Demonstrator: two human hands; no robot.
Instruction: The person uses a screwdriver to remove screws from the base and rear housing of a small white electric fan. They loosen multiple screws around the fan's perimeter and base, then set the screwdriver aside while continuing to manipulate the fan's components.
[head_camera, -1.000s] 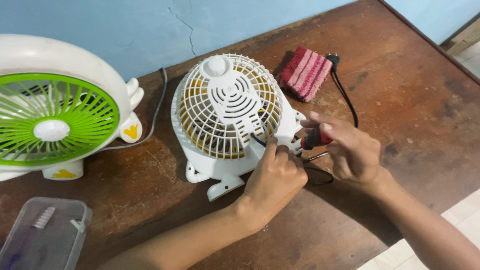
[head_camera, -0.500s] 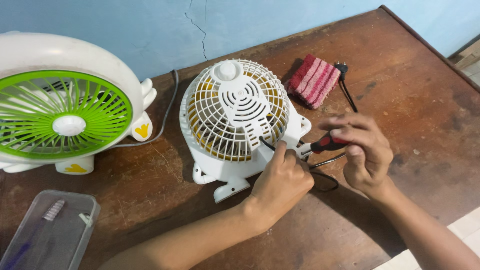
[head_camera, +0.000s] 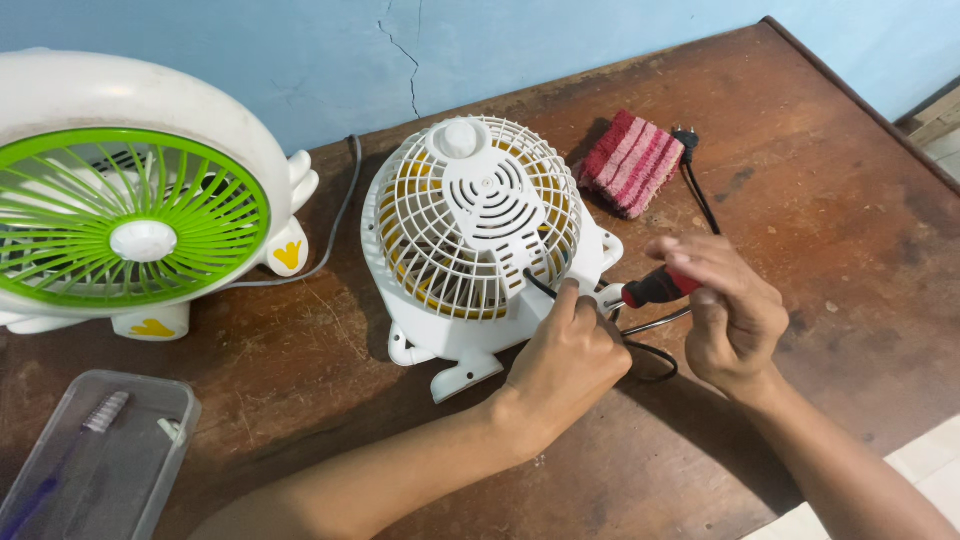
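Observation:
A small white fan (head_camera: 470, 230) with a yellow inside lies grille-up on the brown wooden table (head_camera: 820, 180). My left hand (head_camera: 565, 365) rests against the fan's lower right edge, fingers curled, index finger touching the rim by a black wire. My right hand (head_camera: 725, 310) grips a screwdriver with a red and black handle (head_camera: 655, 288). Its tip points left at the fan's right edge, close to my left index finger.
A larger white fan with a green grille (head_camera: 130, 215) stands at the left. A red striped cloth (head_camera: 632, 162) and a black plug (head_camera: 685, 135) lie behind the small fan, the black cord (head_camera: 650, 355) looping under my hands. A clear plastic box (head_camera: 90, 455) sits at the lower left.
The view has shifted slightly, so everything sits a little further right. My right hand has turned a bit on the screwdriver handle. My left hand stays on the fan's edge.

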